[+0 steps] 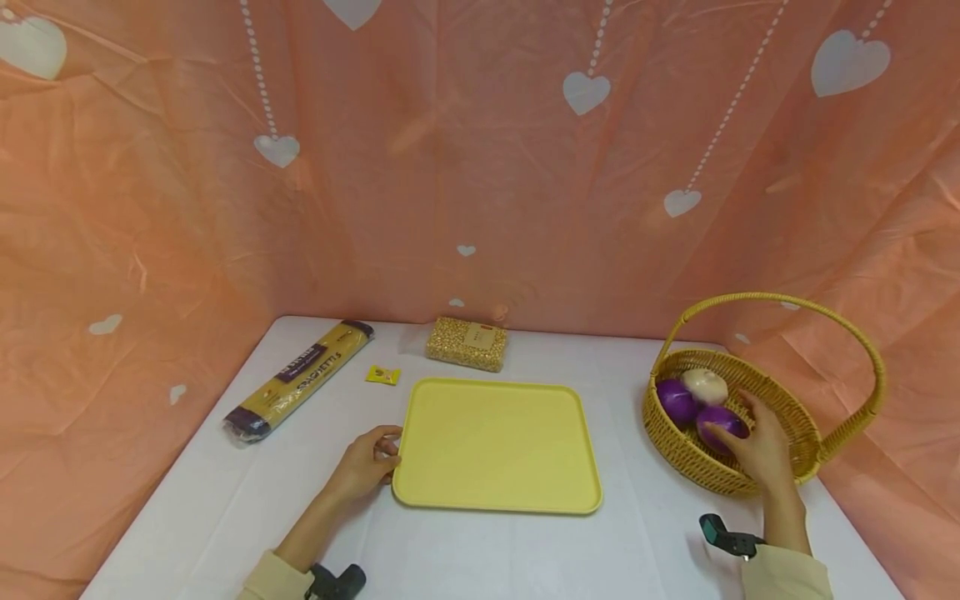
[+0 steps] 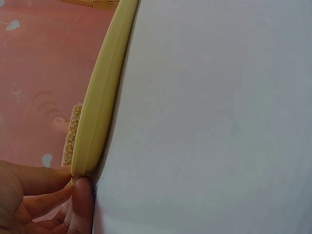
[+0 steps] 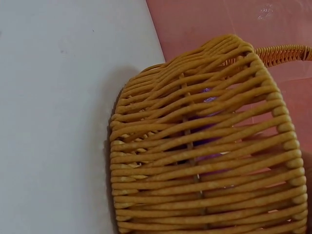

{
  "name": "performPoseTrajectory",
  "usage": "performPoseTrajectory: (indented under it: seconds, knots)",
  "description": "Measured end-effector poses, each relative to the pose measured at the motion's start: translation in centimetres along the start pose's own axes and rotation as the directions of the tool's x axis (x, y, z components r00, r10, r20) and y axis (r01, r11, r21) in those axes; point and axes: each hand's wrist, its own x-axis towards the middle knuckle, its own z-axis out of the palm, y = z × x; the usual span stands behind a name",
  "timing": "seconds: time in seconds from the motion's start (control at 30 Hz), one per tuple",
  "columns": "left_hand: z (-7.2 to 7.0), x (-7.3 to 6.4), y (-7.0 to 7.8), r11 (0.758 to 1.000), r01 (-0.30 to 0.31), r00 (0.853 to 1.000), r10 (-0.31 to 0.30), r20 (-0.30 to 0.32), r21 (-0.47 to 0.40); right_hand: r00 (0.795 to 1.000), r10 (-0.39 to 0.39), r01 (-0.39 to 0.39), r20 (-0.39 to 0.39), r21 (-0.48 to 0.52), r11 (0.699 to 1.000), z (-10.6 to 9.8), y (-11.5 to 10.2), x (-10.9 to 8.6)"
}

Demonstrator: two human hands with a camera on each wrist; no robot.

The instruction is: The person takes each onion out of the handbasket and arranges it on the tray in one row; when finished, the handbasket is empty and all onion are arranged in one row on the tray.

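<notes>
My left hand (image 1: 365, 463) pinches the left rim of a yellow rectangular tray (image 1: 498, 446), which lies flat on the table. In the left wrist view, the thumb (image 2: 83, 202) and a finger meet at the tray's edge (image 2: 105, 92). Over on the right, my right hand (image 1: 763, 440) reaches into a wicker basket (image 1: 693, 467) with a tall handle. Its thumb and fingers are around the nearer of two shiny purple onions (image 1: 722, 427). The other purple onion (image 1: 677, 402) and a whitish round vegetable (image 1: 705, 387) lie beside it. The basket wall (image 3: 209, 161) mostly hides this hand in the right wrist view.
A long spaghetti pack (image 1: 300, 379) lies slanted at the left of the white table (image 1: 525, 558). Near it is a small yellow wrapped candy (image 1: 383, 375). Behind the tray sits a clear pack of yellowish grains (image 1: 467, 343). A pink curtain with hearts (image 1: 480, 167) hangs behind.
</notes>
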Motion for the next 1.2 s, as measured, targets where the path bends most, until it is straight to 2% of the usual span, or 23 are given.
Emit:
performPoseTrajectory:
  seconds: [0.33,0.57,0.9,1.03,1.2]
  knots:
    - [-0.01,0.05,-0.08,1.000,0.013,1.000,-0.013,0.005,-0.002,0.997,0.030,-0.029,0.078,-0.014,0.999,-0.18,-0.15,0.14]
    - [-0.03,0.03,-0.04,1.000,-0.002,1.000,0.002,0.006,-0.009,0.993,0.047,-0.044,0.110,-0.036,0.998,-0.33,-0.12,0.31]
    - [0.03,0.08,-0.07,1.000,0.006,1.000,-0.006,0.005,0.005,0.971,0.100,-0.079,0.216,-0.102,0.992,-0.55,-0.13,0.49]
    - [0.07,0.08,-0.17,1.000,0.001,1.000,-0.001,0.004,0.006,0.968,0.112,-0.092,0.224,-0.095,0.991,-0.53,-0.11,0.51]
    - [0.14,0.14,-0.18,1.000,0.007,1.000,-0.007,0.000,0.009,0.976,0.097,-0.080,0.193,-0.094,0.992,-0.37,0.20,0.62]
